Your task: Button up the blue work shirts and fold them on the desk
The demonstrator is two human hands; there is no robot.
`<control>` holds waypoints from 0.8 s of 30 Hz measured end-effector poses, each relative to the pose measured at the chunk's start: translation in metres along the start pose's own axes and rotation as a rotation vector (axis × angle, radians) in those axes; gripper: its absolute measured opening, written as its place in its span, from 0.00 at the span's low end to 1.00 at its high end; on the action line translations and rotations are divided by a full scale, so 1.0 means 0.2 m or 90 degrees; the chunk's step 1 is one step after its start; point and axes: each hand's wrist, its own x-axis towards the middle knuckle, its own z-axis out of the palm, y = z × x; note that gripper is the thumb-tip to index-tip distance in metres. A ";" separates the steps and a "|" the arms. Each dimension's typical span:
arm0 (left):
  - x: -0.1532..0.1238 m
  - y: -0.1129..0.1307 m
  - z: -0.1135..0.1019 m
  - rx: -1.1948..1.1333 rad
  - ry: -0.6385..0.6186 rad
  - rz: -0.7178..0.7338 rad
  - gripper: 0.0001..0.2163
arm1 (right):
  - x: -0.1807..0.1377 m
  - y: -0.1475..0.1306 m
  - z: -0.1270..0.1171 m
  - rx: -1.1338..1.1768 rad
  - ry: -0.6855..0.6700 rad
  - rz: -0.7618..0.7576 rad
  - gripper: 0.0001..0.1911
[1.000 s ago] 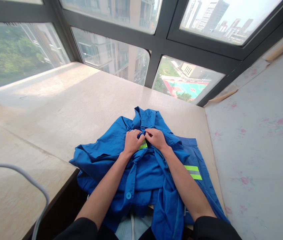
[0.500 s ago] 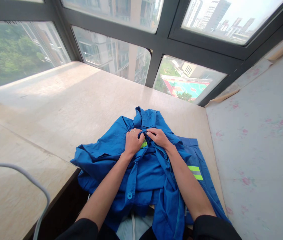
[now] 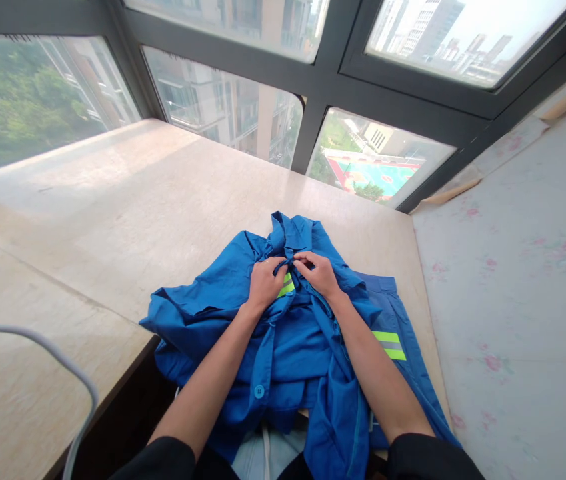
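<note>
A high-rise home is indicated: a stone surface (image 3: 163, 200) is set beneath a dark-framed bay window (image 3: 323, 87), tower blocks (image 3: 427, 27) are seen beyond it, and a floral mattress (image 3: 513, 267) is laid beside it.

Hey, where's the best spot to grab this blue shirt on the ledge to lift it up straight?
Probably the two shoulders beside the collar, reaching from the near side, one hand each. The blue shirt lies crumpled front-up with the collar farthest from you, so it would hang from there. Your left hand and right hand pinch the front edges just below it.
</note>
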 end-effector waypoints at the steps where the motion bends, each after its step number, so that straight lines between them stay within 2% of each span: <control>1: 0.00 0.00 0.00 0.003 -0.007 0.003 0.10 | 0.00 0.00 0.00 -0.015 0.001 -0.015 0.11; 7: 0.01 -0.01 -0.01 0.009 -0.021 0.014 0.12 | 0.00 -0.02 -0.01 -0.134 0.000 -0.192 0.13; 17: 0.01 0.00 0.00 -0.018 -0.016 0.002 0.12 | 0.01 0.00 -0.01 -0.180 0.015 -0.210 0.13; 24: 0.01 0.00 -0.01 -0.046 -0.010 -0.019 0.11 | 0.01 -0.01 -0.03 -0.173 -0.013 -0.207 0.13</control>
